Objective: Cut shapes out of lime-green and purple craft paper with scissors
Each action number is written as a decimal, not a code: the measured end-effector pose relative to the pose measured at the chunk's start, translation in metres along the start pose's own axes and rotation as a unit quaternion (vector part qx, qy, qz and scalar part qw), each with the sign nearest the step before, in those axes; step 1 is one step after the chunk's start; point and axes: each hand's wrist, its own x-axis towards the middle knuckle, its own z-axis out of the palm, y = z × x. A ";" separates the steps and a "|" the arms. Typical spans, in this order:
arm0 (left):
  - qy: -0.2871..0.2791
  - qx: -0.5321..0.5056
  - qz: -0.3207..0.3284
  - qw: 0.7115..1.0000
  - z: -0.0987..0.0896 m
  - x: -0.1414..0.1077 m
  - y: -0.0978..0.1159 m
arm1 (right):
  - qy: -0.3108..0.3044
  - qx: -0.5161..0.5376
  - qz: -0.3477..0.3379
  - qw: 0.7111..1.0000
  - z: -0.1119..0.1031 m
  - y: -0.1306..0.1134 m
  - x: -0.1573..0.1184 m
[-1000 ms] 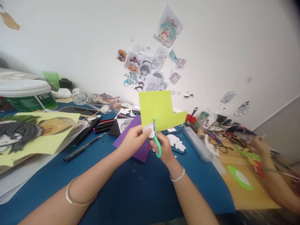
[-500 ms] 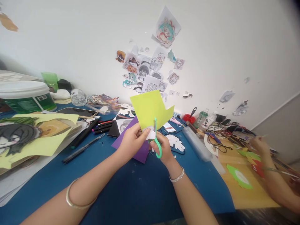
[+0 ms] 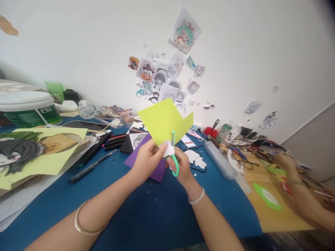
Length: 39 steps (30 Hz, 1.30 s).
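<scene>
While both hands meet at the lower corner of the yellow-green sheet (image 3: pixel 162 120), green scissors (image 3: pixel 175 169) lie against it

The yellow-green sheet is held up above the bench (image 3: pixel 141 216) and serves as landmark. The left hand (image 3: pixel 146 158) is at its lower corner; the fingers pinch the sheet there together with a white paper piece (image 3: pixel 167 149), thumb on the near face. The right hand (image 3: pixel 183 167) is just below and to the right of the same corner, its fingers closed round the handle of the scissors. Whether the blades are apart cannot be told.

The principal relation: the scissors' long axis runs nearly upright in view, handle low, tip overlapping the sheet just right of the white paper piece. The left hand is the nearer to the sheet, being in contact; whether the right fingers touch it cannot be determined.

Compared with the earliest frame, the sheet is turned: its top edge, then nearly level, now slopes, with one corner uppermost, and its notched arm points more steeply upward. A lit phone (image 3: pixel 188 141), then mostly covered, is now largely exposed to the right of the sheet.

A purple sheet (image 3: pixel 157 173) lies below the landmark, several pens (image 3: pixel 116 141) to its left, and a white cutout (image 3: pixel 195 159) to its lower right. Well apart to the right is a co-worker's hand (image 3: pixel 285 163).
</scene>
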 end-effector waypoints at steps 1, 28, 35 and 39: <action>-0.002 -0.005 -0.002 1.000 0.000 0.000 0.000 | 0.003 0.002 -0.001 1.000 0.000 0.000 0.000; -0.110 0.025 0.018 0.993 -0.016 0.013 0.003 | -0.073 0.016 0.004 0.997 -0.007 0.012 0.001; -0.108 0.037 -0.011 0.993 -0.016 0.012 0.008 | -0.063 0.023 0.011 0.998 -0.006 0.013 0.000; -0.115 0.028 -0.023 0.993 -0.016 0.013 0.008 | -0.058 0.006 0.005 0.998 -0.006 0.012 0.001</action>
